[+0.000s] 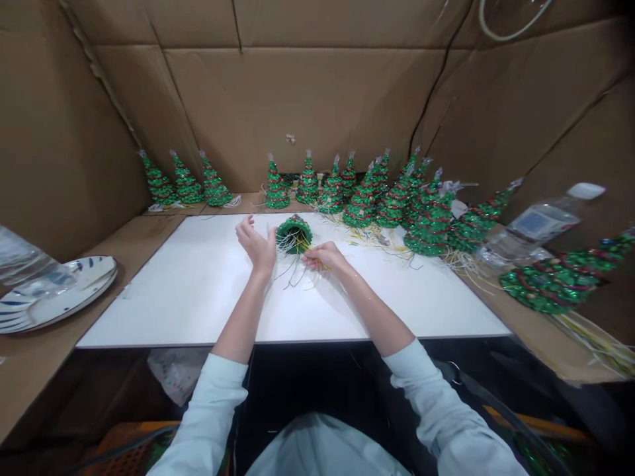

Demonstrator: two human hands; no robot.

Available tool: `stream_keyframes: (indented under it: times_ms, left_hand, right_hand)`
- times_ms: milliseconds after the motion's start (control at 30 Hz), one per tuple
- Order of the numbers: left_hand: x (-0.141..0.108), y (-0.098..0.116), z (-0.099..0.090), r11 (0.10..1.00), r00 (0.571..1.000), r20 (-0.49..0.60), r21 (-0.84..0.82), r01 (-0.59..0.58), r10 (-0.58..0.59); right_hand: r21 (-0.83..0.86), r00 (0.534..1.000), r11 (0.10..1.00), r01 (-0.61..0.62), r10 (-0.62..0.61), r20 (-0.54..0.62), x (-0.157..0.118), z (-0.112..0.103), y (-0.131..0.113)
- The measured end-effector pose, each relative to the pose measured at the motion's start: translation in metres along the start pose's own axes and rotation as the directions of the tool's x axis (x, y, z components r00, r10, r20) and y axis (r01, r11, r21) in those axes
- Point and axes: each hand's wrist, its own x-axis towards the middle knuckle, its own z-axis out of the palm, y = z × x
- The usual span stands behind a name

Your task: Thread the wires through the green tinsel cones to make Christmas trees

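Note:
A small green tinsel Christmas tree (pixel 294 220) lies on its side on the white board, its hollow base facing me. Thin white, yellow and dark wires (pixel 294 242) spill out of the opening. My left hand (pixel 258 248) is beside the base on the left, fingers apart, with the thumb near or against the rim; I cannot tell if it touches. At the right of the opening, my right hand (pixel 327 258) pinches some of the wires between thumb and fingers. The tree's tip is hidden behind its base.
Several finished-looking trees (pixel 364 205) stand along the back and right, wires trailing from them. Three trees (pixel 186 182) stand at the back left. A plastic bottle (pixel 536 225) stands at right; a plate (pixel 74 291) lies at left. Cardboard walls (pixel 317 99) enclose the white board (pixel 173 297).

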Motion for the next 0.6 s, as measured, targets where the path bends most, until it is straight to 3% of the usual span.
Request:
stream_keyframes:
  times_ms: [100,167,233,300,400,467,533,600]
  left_hand:
    - [-0.003,0.013,-0.006,0.957,0.944,0.204,0.078,-0.281,0.260]
    - [-0.005,0.018,-0.007,0.921,0.855,0.378,0.019,-0.390,0.354]
    - [-0.007,0.021,-0.005,0.913,0.771,0.524,-0.031,-0.407,0.362]
    - [-0.010,0.019,-0.001,0.937,0.738,0.612,-0.011,-0.350,0.283]
    - [-0.012,0.012,0.006,0.976,0.750,0.649,0.055,-0.213,0.127]
    - [-0.013,0.005,0.009,0.994,0.730,0.682,0.046,-0.095,0.038]
    - [-0.012,0.000,0.011,0.990,0.664,0.736,0.063,0.127,-0.132]
    - [-0.010,-0.002,0.011,0.929,0.561,0.766,0.126,0.349,-0.315]
  right_hand:
    - [0.004,0.999,0.999,-0.033,0.033,-0.011,-0.001,0.001,0.000]
    - [-0.021,0.999,0.999,-0.048,0.048,-0.019,0.001,0.001,0.000]
    - [-0.036,0.999,0.998,-0.042,0.042,-0.018,0.002,0.000,0.001]
    - [-0.043,1.000,0.999,-0.021,0.020,-0.018,0.003,-0.001,0.002]
    - [-0.045,1.000,0.999,-0.001,0.001,-0.009,0.003,-0.001,0.002]
    - [-0.054,1.000,0.999,0.003,-0.003,-0.003,0.003,-0.001,0.003]
    - [-0.078,1.000,0.997,-0.005,0.004,-0.010,0.004,0.000,0.004]
    - [-0.111,1.000,0.994,-0.010,0.009,-0.008,0.005,0.001,0.005]
